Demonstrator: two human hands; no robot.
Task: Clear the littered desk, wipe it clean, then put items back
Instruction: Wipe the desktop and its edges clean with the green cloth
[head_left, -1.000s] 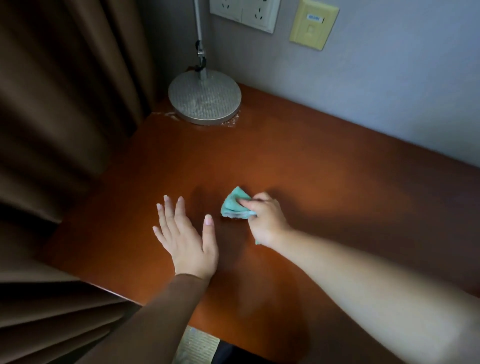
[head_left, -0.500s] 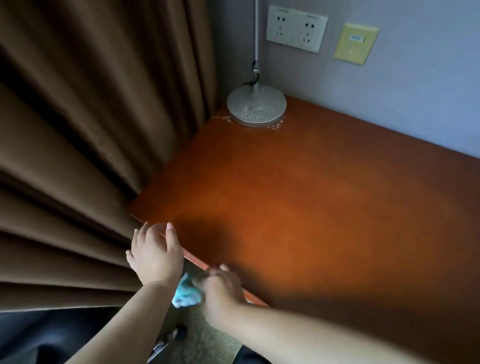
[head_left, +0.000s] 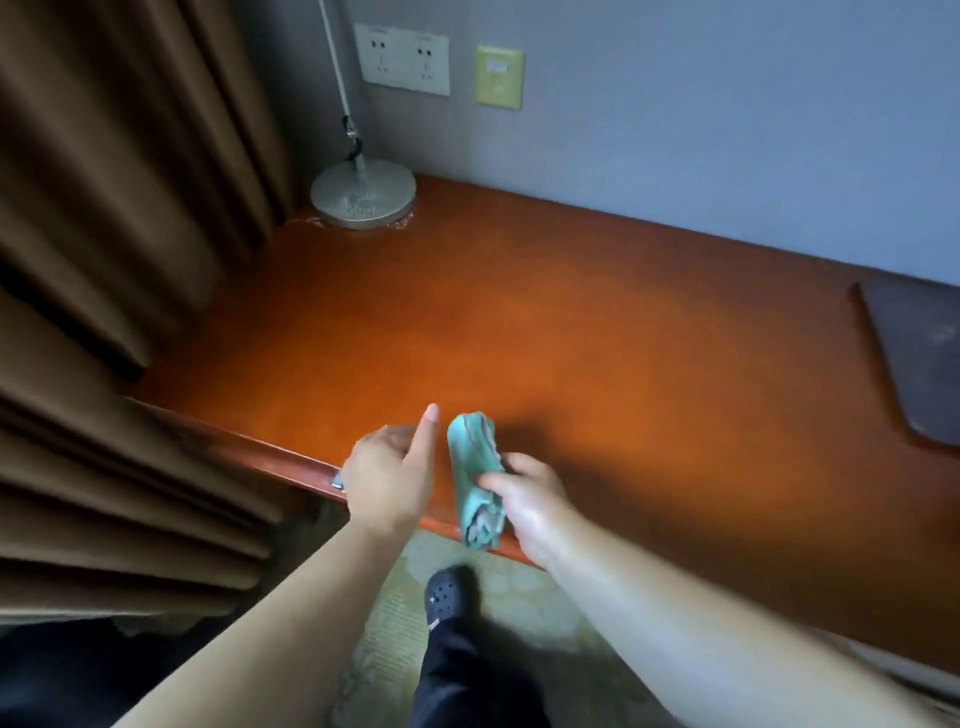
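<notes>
Across most of the view, an orange-brown desk (head_left: 571, 338), glossy, its front edge slanting from the left down to the right. On the left, a heavy brown curtain (head_left: 114, 208) in deep folds, hanging past the desk's left end. Behind, a grey-blue wall (head_left: 701, 130). Below the front edge, patterned greenish carpet (head_left: 519, 623). At the desk's far right, cut by the frame, a dark flat mat (head_left: 919, 358). In the back left corner of the desk, a round metal lamp base (head_left: 363, 193) with a thin pole rising from it. On the wall above, a white double socket plate (head_left: 402, 60) and, just right of it, a smaller yellow plate (head_left: 498, 77).

Reaches in from below with both bare forearms. Holds the left hand (head_left: 387, 480) at the desk's front edge, back toward the camera, thumb straight and pointing up, fingers bent away out of sight; cannot tell whether anything is in them. Pinches a crumpled teal cloth (head_left: 475, 467) in the right hand (head_left: 530, 499), thumb and fingers closed on its middle. Cloth upright over the front edge: upper end above the desktop, lower end hanging below the edge, just beside the left thumb but apart from it. On the carpet beneath, one dark perforated shoe (head_left: 447, 592).
</notes>
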